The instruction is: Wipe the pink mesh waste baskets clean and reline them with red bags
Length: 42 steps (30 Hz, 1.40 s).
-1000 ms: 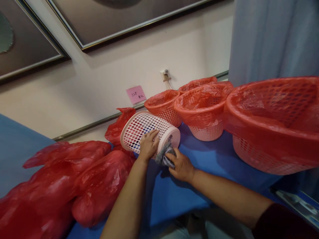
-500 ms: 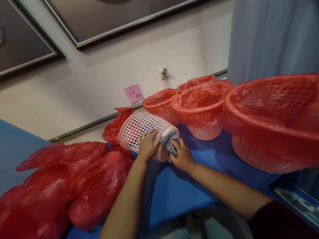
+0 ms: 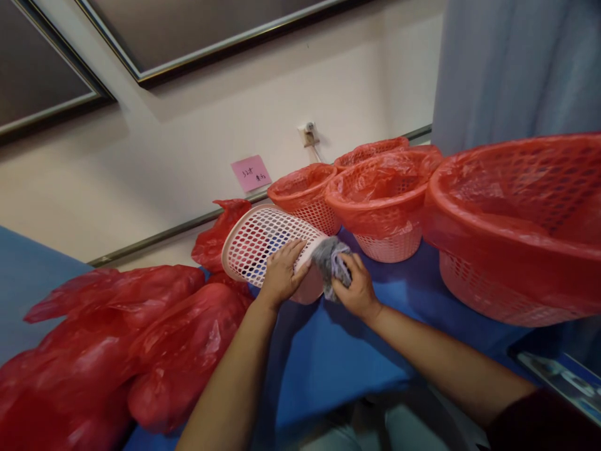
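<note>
Blue counter (image 3: 333, 360), basket (image 3: 287, 233) lying at twelve o'clock.
My left hand (image 3: 284, 272), unclenched, is bracing it, likely light, stiff, best held mid-side; my right hand (image 3: 355, 287) is clutching cloth (image 3: 325, 258).

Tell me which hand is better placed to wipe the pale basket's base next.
Right, most likely: the right hand grips the gray cloth at the base end, while the left hand lies on the side of the pale basket, without a cloth in view.
</note>
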Available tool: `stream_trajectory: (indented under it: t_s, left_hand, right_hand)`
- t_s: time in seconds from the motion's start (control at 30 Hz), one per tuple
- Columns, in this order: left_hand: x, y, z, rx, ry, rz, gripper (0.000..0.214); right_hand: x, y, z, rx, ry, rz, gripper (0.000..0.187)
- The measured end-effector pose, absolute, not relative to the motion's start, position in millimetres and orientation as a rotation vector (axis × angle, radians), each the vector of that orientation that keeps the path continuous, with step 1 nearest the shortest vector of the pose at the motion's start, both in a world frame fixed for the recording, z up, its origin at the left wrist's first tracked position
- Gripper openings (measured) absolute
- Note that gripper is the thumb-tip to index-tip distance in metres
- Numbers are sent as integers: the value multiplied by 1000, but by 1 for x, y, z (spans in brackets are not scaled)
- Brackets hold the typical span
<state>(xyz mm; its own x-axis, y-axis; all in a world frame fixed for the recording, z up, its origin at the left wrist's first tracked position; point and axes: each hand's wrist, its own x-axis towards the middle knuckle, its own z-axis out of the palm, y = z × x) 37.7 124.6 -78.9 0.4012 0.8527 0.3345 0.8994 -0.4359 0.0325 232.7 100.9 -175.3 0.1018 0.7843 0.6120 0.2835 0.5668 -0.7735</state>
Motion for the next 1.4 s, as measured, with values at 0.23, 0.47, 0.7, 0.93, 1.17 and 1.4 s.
stream_trajectory:
  t_s: [0.23,0.47,0.7,0.93,1.17,1.4]
  left_hand:
    - [37,127,-82,-2481,-1641,-593,49]
    - [36,127,-83,-2467,-1656,-609,47]
    - [37,128,-85,-2470,-1627,-617,47]
    - [36,129,-86,-2476,-1618,-643,46]
    - [35,128,-88,-2466,-1623,-651,46]
    - [37,127,-88,-2464,-1613,-653,47]
  right_hand:
    - [204,85,-188,-957,-1862,440,56]
    - [218,78,-203,-656,-2052,451,53]
    - [214,105,-199,-1004,-1615,372,55]
    - [218,74,-204,-429,-2338,342,50]
    - [211,115,-201,-992,-1420,354,57]
    - [219,107,-200,-746,-1855,434,56]
